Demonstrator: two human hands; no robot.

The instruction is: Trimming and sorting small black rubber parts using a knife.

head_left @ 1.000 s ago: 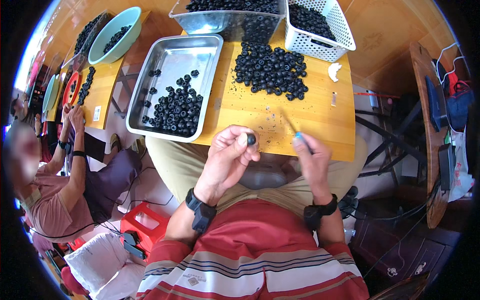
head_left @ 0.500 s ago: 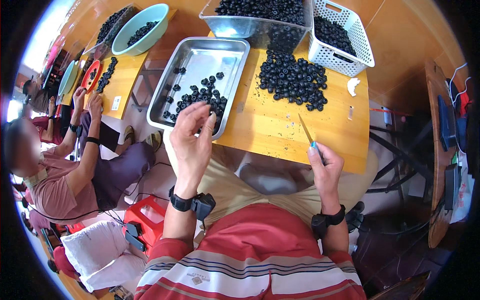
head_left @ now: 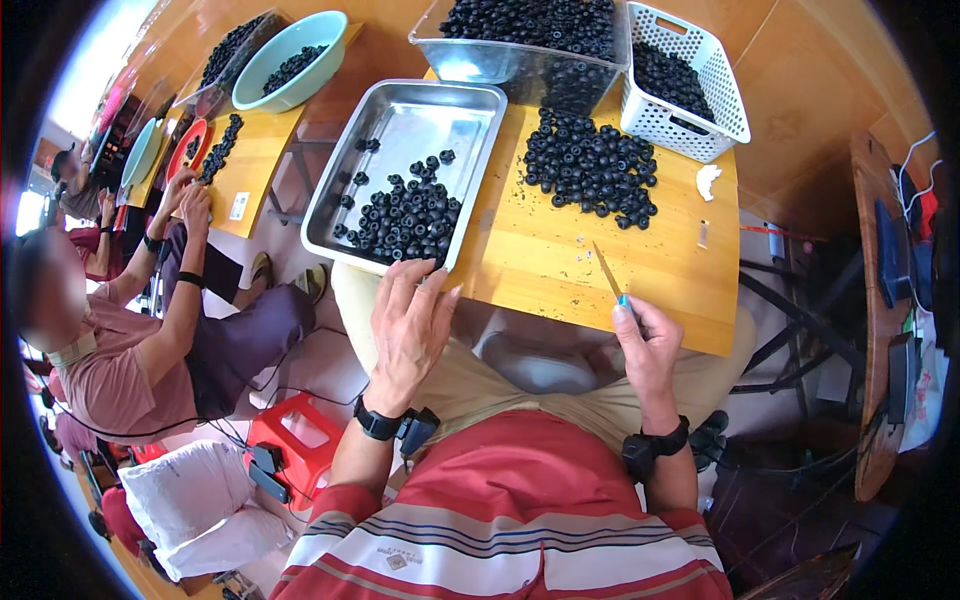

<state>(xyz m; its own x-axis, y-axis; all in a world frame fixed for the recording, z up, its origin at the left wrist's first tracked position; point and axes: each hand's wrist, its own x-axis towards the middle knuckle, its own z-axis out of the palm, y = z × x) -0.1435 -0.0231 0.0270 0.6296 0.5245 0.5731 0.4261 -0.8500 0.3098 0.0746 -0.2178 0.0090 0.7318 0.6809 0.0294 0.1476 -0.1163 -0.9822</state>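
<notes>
At the far left of the frame, a co-worker in a dusty-pink shirt (head_left: 130,360) sits with both hands together at a yellow wooden table, near a round red plate (head_left: 201,130). Below, at lower left, lie a bulky white sack (head_left: 190,500) and a red plastic stool (head_left: 285,437). A pale green round bowl (head_left: 335,72), holding dark pieces, stands at upper left.

Left of centre, a shallow rectangular silver metal tray (head_left: 420,125) holds small round black pieces with hollow centres (head_left: 405,218), heaped toward its near end. The left hand (head_left: 405,325) is at that end, back upward, fingers slightly bent and close together, thumb apart, pinching nothing visible; whether the fingertips touch the rim, I cannot tell.

At upper centre, a clear rectangular plastic bin (head_left: 490,68) is full of black pieces. Right of centre, the right hand (head_left: 652,345) pinches the blue-banded handle of a thin pointed blade (head_left: 606,268) between thumb and fingers, its tip angled up-left over the yellow wooden tabletop (head_left: 545,265). Beyond the tip lies a loose pile of black pieces (head_left: 590,165). A white perforated plastic basket (head_left: 735,110) with more stands at upper right, a crumpled white scrap (head_left: 707,182) just below it.
</notes>
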